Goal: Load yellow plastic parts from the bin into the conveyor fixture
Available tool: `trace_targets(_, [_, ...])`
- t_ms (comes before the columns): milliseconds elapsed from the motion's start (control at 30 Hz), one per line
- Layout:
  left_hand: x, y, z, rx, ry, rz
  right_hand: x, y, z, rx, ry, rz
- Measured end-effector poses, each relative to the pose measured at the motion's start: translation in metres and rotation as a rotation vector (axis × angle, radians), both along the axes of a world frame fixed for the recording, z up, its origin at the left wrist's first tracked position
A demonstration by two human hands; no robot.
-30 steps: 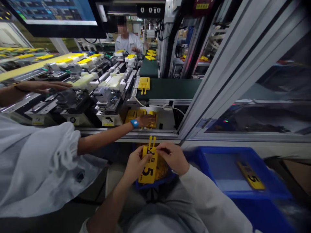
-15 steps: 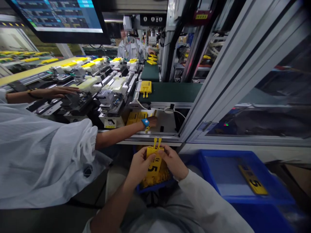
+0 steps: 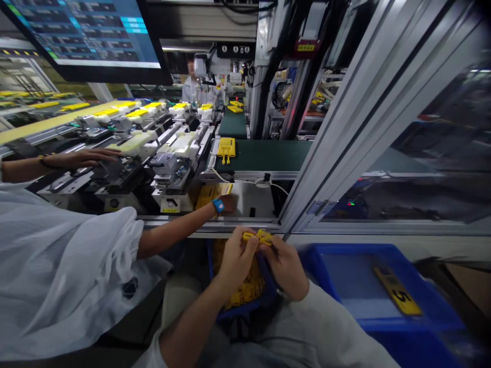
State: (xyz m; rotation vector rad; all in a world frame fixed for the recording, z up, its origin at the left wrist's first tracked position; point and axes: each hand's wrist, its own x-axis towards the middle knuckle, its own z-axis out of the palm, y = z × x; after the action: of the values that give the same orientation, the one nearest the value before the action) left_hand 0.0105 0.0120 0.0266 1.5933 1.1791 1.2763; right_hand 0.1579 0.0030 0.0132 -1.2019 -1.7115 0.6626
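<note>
Yellow piece (image 3: pixel 264 236) newly tilted, grips (image 3: pixel 236 258) pinched

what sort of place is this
Most likely a factory assembly line: there are rows of metal fixtures, a green conveyor belt with a yellow unit on it, and a large monitor.

Around the two hands (image 3: pixel 235 259), light is falling rather dimly. Beyond the grip, at left, the screen (image 3: pixel 107 33) is glowing; nearer, shadow is covering the floor (image 3: pixel 125 329); rightward, the metal frame (image 3: pixel 343 122) is stretching and blurring.
</note>
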Motion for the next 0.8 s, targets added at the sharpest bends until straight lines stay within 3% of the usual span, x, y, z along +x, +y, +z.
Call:
trace_targets(100, [0.002, 0.039, 0.048, 0.32, 0.295, -0.114, 0.012, 0.017, 0.003, 0.123, 0.01, -0.106])
trace_targets(167, [0.008, 0.08, 0.081, 0.431, 0.453, 0.027, 0.016, 0.032, -0.003, 0.237, 0.008, -0.125])
trace_targets(233, [0.011, 0.129, 0.108, 0.377, 0.636, 0.184, 0.018, 0.048, -0.014, 0.329, -0.016, -0.097])
trace_targets(300, [0.007, 0.178, 0.123, 0.225, 0.85, 0.277, 0.019, 0.062, -0.03, 0.361, -0.056, -0.058])
trace_targets(400, [-0.011, 0.235, 0.125, -0.063, 1.1, 0.271, 0.025, 0.073, -0.054, 0.305, -0.103, -0.009])
trace_targets(500, [-0.027, 0.261, 0.117, -0.095, 1.239, 0.139, 0.032, 0.073, -0.071, 0.225, -0.134, 0.004])
trace_targets(633, [-0.026, 0.254, 0.108, 0.063, 1.314, 0.033, 0.032, 0.079, -0.081, 0.187, -0.126, -0.009])
trace_targets(800, [-0.01, 0.22, 0.099, 0.381, 1.337, -0.134, 0.003, 0.125, -0.071, 0.144, -0.177, 0.028])
